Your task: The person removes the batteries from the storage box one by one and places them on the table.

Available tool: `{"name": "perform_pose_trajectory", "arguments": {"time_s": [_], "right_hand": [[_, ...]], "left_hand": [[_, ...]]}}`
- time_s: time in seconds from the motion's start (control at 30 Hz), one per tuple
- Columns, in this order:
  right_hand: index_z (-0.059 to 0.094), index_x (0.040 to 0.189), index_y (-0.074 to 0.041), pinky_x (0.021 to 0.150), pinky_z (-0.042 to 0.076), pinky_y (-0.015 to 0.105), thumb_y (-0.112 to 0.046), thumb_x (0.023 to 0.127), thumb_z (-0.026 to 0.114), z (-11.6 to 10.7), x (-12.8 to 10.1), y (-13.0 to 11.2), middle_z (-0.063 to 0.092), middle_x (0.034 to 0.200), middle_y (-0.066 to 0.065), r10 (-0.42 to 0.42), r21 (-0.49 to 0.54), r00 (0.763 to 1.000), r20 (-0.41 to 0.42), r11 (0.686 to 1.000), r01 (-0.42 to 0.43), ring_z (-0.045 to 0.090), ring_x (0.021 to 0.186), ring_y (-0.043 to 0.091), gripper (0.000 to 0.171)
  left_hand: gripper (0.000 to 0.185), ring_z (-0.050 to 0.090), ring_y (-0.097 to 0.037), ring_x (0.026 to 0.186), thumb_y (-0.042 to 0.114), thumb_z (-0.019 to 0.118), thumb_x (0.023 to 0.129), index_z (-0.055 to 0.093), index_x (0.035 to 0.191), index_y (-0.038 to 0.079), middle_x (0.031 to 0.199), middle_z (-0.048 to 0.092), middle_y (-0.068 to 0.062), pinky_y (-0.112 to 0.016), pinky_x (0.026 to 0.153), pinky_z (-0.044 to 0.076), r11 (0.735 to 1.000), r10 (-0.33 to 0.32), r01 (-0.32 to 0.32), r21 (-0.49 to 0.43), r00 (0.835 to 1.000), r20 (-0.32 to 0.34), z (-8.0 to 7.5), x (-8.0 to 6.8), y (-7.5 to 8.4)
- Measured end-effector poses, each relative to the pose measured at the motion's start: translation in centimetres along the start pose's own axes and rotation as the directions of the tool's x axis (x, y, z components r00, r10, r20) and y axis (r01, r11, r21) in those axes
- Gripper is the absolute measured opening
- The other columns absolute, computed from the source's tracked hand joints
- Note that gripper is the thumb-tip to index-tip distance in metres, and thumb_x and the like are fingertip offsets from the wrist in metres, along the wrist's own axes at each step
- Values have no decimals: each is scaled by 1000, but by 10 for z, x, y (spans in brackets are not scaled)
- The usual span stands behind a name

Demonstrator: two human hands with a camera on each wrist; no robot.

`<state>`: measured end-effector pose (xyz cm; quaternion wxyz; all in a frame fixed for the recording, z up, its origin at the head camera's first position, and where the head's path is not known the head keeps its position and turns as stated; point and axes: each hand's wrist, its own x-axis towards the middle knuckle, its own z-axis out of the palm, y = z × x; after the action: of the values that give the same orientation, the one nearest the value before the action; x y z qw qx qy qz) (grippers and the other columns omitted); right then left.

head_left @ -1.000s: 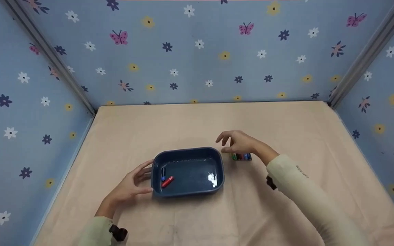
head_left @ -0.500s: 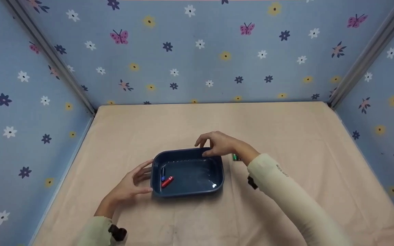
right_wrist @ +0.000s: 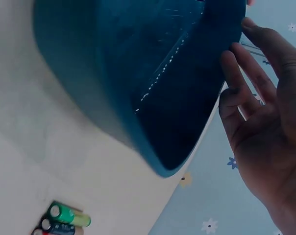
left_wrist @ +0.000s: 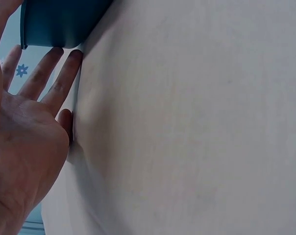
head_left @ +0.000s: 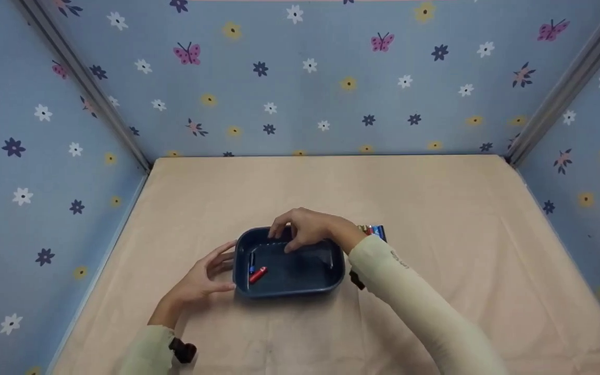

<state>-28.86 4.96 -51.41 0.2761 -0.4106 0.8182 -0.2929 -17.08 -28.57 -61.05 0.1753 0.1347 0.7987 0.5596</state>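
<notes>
Both hands work at the blue tray (head_left: 289, 284) on the bench (head_left: 435, 208): the left hand (head_left: 203, 278) rests spread-fingered against its side, the right hand (head_left: 305, 229) hovers loosely open above it, with two batteries (head_left: 254, 270) inside and several batteries (right_wrist: 60, 223) apparently left beside it.

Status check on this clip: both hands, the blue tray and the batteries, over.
Left hand open, fingertips against blue tray. Right hand over tray, grip unclear. Red battery and blue battery inside; loose batteries on table. Nothing blocking.
</notes>
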Motion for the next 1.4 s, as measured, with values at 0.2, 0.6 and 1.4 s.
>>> {"name": "perform_pose_trajectory", "arguments": {"time_s": [0.2,0.6,1.4], "right_hand": [[72,147,-6,114,61,51,-6,98,86,10,16,-4,75,147,21,-18,23,996,85,1000,16,71,134,40,51],[77,139,-6,118,59,48,1,96,85,33,39,-9,78,138,16,1,-44,989,148,999,6,72,128,28,45],[80,141,-23,93,59,28,-8,104,79,66,55,-20,78,126,4,34,-240,976,213,971,19,65,103,13,40]], "left_hand": [[103,51,-48,162,19,91,96,31,179,23,179,46,-21,-66,135,36,1000,12,-12,-10,1000,16,-1,1,0],[102,49,-50,163,17,90,97,30,179,22,179,45,-23,-70,135,33,999,28,-27,-20,999,28,-2,2,1],[102,47,-53,162,9,88,98,28,180,18,179,43,-25,-12,120,45,994,86,-83,-67,995,53,-4,-3,-1]]}}
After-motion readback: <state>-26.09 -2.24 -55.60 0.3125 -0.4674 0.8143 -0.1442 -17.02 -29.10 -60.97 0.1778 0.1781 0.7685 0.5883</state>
